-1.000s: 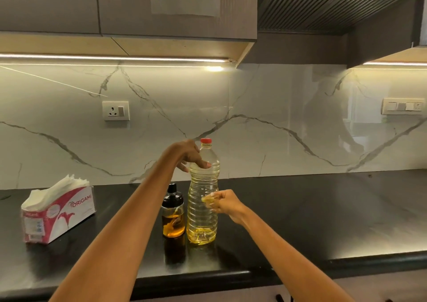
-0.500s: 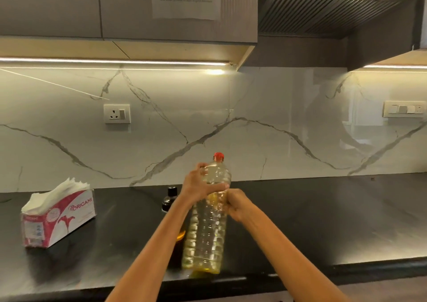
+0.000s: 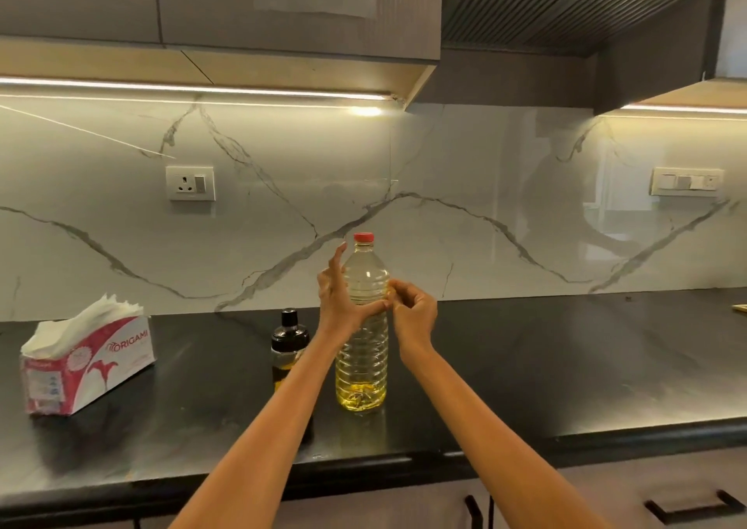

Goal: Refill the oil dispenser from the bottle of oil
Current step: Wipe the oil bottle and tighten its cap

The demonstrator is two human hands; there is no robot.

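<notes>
Both hands are flanking the oil bottle (image 3: 364,326): the left hand (image 3: 343,302) is spread loose, fingers splayed, thumb lying across the bottle's front, gripping nothing firmly; the right hand (image 3: 412,310) is curling half-closed against the bottle's right shoulder, holding nothing. Standing upright near the counter's (image 3: 566,366) front edge, the bottle is showing its red cap (image 3: 363,237) directly above both hands, roughly equally near either. Just left of it, partly hidden by the left forearm, the dark dispenser (image 3: 288,346) is waiting, capped.

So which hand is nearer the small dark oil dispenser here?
Left. The left hand is at the oil bottle's left side, just above and right of the dispenser; the right hand is beyond the bottle's far side.
</notes>
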